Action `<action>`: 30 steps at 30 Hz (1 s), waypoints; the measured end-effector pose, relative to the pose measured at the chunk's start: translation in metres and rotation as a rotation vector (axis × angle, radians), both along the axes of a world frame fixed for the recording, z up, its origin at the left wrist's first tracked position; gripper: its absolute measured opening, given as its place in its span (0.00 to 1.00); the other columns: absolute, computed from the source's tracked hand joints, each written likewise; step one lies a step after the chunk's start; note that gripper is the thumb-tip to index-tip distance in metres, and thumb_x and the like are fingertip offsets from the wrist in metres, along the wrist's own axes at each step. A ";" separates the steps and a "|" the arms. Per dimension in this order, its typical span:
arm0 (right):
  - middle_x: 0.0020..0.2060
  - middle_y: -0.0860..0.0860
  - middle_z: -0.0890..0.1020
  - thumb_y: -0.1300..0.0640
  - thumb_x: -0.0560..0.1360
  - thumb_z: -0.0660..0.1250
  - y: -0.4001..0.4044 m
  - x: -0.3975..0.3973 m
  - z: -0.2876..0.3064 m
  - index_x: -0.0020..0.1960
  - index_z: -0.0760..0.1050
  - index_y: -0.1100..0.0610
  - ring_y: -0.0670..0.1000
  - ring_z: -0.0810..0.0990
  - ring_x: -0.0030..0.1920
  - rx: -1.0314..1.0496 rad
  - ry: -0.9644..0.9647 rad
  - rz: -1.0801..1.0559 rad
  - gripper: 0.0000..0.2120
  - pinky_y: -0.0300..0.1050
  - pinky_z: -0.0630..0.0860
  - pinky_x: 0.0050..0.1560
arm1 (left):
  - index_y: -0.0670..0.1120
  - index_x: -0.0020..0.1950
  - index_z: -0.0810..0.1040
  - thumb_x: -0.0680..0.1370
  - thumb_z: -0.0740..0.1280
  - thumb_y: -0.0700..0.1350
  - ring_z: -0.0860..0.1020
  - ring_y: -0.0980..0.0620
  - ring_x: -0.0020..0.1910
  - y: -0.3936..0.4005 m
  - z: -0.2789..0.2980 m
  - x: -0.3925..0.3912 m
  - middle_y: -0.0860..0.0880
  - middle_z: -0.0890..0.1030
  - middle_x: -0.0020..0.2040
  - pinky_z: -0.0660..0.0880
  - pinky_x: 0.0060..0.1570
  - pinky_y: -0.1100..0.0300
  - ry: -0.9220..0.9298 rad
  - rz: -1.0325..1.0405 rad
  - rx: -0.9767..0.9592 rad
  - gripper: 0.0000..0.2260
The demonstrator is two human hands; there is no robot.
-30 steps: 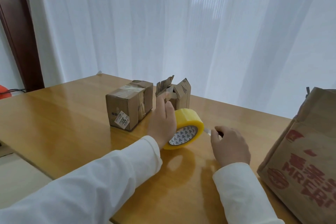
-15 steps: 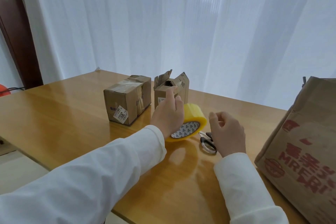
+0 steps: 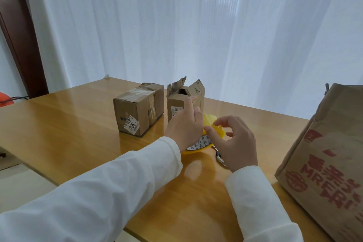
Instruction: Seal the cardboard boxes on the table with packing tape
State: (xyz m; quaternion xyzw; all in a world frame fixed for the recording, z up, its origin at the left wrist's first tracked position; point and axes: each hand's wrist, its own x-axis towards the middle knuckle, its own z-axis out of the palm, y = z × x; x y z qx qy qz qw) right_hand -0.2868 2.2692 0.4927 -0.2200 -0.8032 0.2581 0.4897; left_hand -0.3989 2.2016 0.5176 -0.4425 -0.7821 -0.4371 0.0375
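Both hands on the tape roll (image 3: 211, 133), just in front of the open box (image 3: 185, 102).

The left hand (image 3: 185, 126) grips the roll's far side; the right hand (image 3: 235, 143) picks at its rim with thumb (image 3: 214, 135) and forefinger, other fingers loosely spread. The taped box (image 3: 138, 109) stands just left of the open box, scissors (image 3: 220, 158) under the right hand.

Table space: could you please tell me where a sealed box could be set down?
The table is bare left of the taped box, and between the right hand and the paper bag. Around the tape roll and open box it is crowded.
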 end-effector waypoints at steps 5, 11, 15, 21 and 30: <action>0.40 0.44 0.81 0.54 0.73 0.70 0.003 0.000 0.000 0.41 0.79 0.52 0.48 0.79 0.43 0.047 0.022 -0.020 0.03 0.50 0.80 0.44 | 0.46 0.73 0.58 0.83 0.51 0.46 0.72 0.57 0.33 0.001 -0.002 0.000 0.55 0.72 0.33 0.64 0.31 0.64 0.021 -0.006 0.012 0.18; 0.40 0.46 0.79 0.57 0.75 0.67 0.002 -0.002 0.000 0.41 0.77 0.55 0.51 0.78 0.39 0.104 -0.019 -0.097 0.05 0.45 0.74 0.39 | 0.46 0.72 0.59 0.83 0.51 0.46 0.71 0.57 0.32 0.002 -0.004 -0.001 0.55 0.72 0.33 0.65 0.31 0.63 0.039 -0.009 0.013 0.17; 0.39 0.45 0.78 0.53 0.77 0.63 0.006 -0.006 -0.004 0.41 0.74 0.51 0.51 0.80 0.41 -0.152 0.034 -0.065 0.07 0.48 0.75 0.44 | 0.45 0.72 0.59 0.83 0.51 0.46 0.70 0.57 0.30 0.002 -0.007 0.001 0.54 0.71 0.31 0.66 0.32 0.61 0.045 -0.030 0.082 0.17; 0.40 0.53 0.77 0.57 0.80 0.60 0.007 -0.003 0.004 0.44 0.75 0.57 0.53 0.83 0.39 -0.564 0.120 0.134 0.09 0.37 0.79 0.33 | 0.45 0.69 0.63 0.83 0.52 0.45 0.68 0.59 0.24 0.000 -0.020 -0.003 0.56 0.68 0.27 0.61 0.28 0.63 0.015 -0.068 0.228 0.15; 0.40 0.49 0.80 0.56 0.81 0.59 0.020 0.009 0.013 0.42 0.77 0.54 0.46 0.79 0.40 -0.732 0.235 0.204 0.11 0.38 0.80 0.36 | 0.54 0.64 0.63 0.79 0.50 0.48 0.66 0.54 0.26 -0.017 -0.036 -0.019 0.33 0.73 0.34 0.65 0.28 0.55 -0.078 -0.218 0.388 0.14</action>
